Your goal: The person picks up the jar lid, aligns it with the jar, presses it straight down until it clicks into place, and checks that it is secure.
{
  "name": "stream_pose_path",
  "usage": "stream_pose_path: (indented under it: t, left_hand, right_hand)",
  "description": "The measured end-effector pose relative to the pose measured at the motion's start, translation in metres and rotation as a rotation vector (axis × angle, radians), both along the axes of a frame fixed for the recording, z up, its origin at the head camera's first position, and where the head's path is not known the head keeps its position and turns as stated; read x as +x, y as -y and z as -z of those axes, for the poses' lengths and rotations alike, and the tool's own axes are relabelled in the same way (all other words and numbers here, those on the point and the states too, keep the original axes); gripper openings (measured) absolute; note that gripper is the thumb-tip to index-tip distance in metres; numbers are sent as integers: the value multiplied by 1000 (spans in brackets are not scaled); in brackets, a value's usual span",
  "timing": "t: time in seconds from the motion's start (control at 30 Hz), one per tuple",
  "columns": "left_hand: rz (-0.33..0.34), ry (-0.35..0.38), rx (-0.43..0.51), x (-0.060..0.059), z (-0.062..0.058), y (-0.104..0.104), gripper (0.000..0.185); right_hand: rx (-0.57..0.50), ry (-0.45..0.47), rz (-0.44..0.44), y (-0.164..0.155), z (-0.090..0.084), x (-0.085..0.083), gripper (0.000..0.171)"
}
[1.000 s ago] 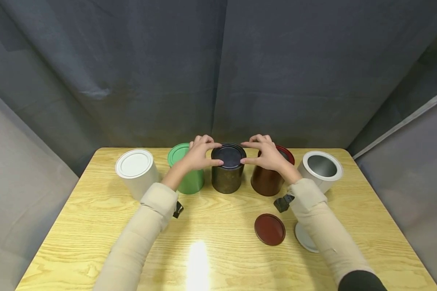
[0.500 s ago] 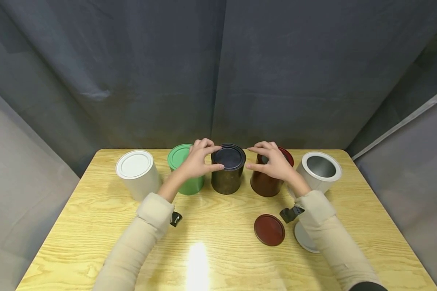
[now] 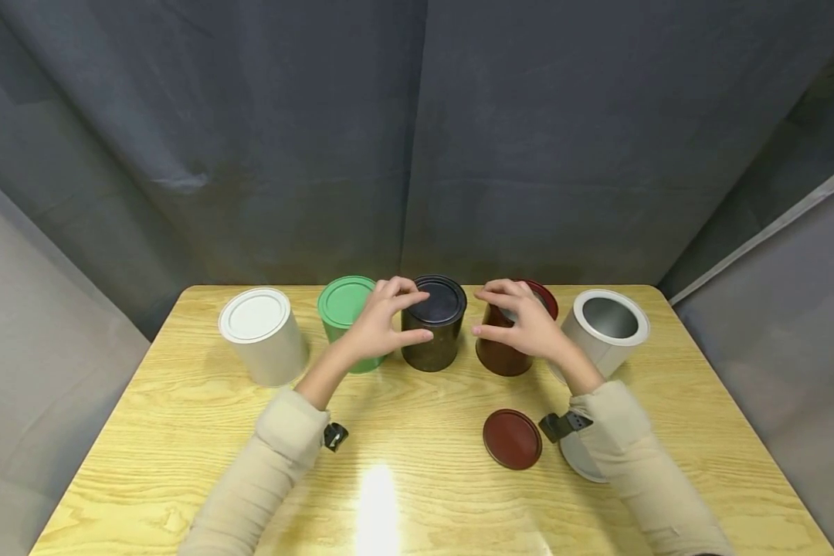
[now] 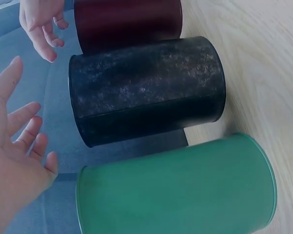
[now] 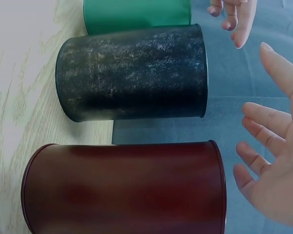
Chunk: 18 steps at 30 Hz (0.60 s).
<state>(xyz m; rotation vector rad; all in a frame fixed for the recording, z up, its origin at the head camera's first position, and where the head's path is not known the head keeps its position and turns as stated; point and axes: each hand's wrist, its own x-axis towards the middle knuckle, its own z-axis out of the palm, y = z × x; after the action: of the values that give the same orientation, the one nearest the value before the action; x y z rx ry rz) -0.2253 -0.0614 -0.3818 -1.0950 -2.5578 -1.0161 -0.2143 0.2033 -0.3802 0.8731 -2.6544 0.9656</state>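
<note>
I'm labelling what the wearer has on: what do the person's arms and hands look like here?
Both arms wear long, padded beige sleeves reaching the wrists. The left hand and right hand are bare, with no gloves or rings visible. A small black camera mount is strapped under each wrist.

Both hands off the black can's lid; left hand and right hand nearer the body
</note>
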Motion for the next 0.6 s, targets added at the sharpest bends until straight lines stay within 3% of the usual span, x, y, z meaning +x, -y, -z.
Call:
stream_pose_path:
  t: [0.2,0.6]
  left_hand:
    - [31,-31,29,6,3,-2,56]
    - [79,-14,47,19,10,-4,63]
  right_hand:
    - [-14,10,-3,-2,-1,9,56]
    - [-21,16,-9,-14,4,29,60]
